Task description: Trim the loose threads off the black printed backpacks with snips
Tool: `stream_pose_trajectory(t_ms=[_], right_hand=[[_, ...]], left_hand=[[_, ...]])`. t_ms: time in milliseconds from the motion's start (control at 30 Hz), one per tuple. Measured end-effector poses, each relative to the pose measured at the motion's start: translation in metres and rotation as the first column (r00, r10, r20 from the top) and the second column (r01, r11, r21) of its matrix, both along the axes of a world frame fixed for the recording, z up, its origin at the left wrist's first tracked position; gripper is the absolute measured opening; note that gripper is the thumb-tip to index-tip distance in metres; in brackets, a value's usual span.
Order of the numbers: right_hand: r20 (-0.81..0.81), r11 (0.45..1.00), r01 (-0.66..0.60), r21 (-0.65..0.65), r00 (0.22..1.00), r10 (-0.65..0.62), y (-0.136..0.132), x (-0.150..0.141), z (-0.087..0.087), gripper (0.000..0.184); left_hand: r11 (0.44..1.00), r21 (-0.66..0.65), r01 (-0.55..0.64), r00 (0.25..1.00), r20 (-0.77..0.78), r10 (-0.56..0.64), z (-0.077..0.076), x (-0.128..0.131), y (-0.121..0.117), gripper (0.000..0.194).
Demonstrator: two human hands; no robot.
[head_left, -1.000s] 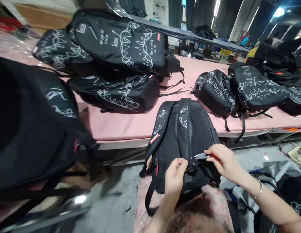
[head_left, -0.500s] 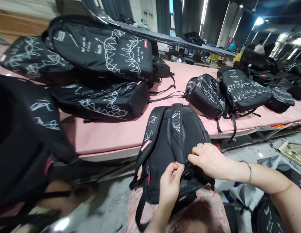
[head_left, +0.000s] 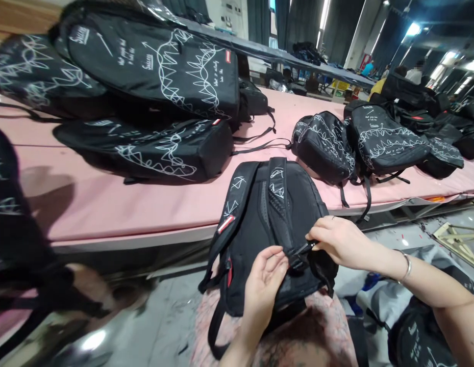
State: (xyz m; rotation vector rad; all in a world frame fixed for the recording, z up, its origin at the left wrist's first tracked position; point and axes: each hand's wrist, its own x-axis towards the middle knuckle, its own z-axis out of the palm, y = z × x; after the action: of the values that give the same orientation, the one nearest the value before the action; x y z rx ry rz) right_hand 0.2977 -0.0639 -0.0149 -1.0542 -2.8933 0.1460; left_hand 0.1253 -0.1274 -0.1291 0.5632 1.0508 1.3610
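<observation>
A black backpack leans on my lap against the pink table edge, its padded back and shoulder straps facing me. My left hand has its curled fingers at the lower end of the right-hand shoulder strap, gripping the edge by the black buckle. In my right hand is a pair of thread snips, closed around by the fingers. Their blades point left at the strap, just above the buckle; my palm covers the handle.
Several black backpacks with white scribble prints lie on the pink table, including a large one at left and another at right. A blurred co-worker's arm and dark bag are at far left. More bags rest low at right.
The snips' blades came leftward to the strap, were hidden behind my right hand, and now show again. My left fingers have loosened somewhat. The bag at far left has moved away leftward.
</observation>
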Motion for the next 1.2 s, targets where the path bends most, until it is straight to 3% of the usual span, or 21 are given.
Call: stream_pose_trajectory(t_ms=[267,500,633,700,767,833,900,933,1067,1200], right_hand=[[0.155,0.993,-0.11,0.05,0.983,0.101,0.009,-0.013,0.006,0.007],[0.19,0.978,-0.173,0.115,0.97,0.149,0.005,-0.026,0.007,0.013],[-0.017,0.991,-0.103,0.085,0.994,0.105,0.008,-0.014,-0.002,0.014],[-0.233,0.999,-0.037,-0.034,0.972,0.028,0.01,-0.004,-0.011,0.013],[-0.385,0.98,0.005,-0.201,0.919,-0.083,0.009,0.007,-0.025,0.022],[-0.395,0.952,0.049,-0.303,0.903,-0.172,0.004,0.013,-0.044,0.051],[-0.338,0.951,0.114,-0.287,0.917,-0.211,-0.003,0.015,-0.067,0.071],[-0.321,0.959,0.146,-0.244,0.921,-0.222,-0.007,0.014,-0.079,0.065],[-0.324,0.972,0.232,-0.027,0.918,-0.228,-0.018,0.005,-0.112,0.006],[-0.279,0.965,0.222,0.143,0.944,-0.175,-0.021,-0.001,-0.114,0.01]], left_hand=[[0.994,0.039,-0.105,0.961,-0.252,0.112,0.0,0.003,0.008,0.019],[0.994,0.053,-0.091,0.95,-0.295,0.103,0.005,0.004,0.007,0.019],[0.994,-0.021,-0.104,0.994,-0.023,0.104,0.009,0.001,0.008,0.036],[0.995,-0.048,-0.093,0.986,0.131,0.098,0.012,-0.003,0.01,0.044],[0.996,-0.054,-0.072,0.982,0.174,0.08,0.015,-0.007,0.014,0.044],[0.998,-0.054,-0.042,0.992,0.116,0.048,0.018,-0.01,0.019,0.04],[0.999,-0.044,0.015,1.0,-0.013,-0.015,0.019,-0.012,0.025,0.038],[0.998,-0.044,0.054,0.995,-0.087,-0.058,0.02,-0.013,0.029,0.038],[0.962,-0.109,0.249,0.892,-0.36,-0.272,0.015,-0.016,0.047,0.043],[0.896,-0.239,0.374,0.677,-0.59,-0.44,0.004,-0.024,0.062,0.041]])
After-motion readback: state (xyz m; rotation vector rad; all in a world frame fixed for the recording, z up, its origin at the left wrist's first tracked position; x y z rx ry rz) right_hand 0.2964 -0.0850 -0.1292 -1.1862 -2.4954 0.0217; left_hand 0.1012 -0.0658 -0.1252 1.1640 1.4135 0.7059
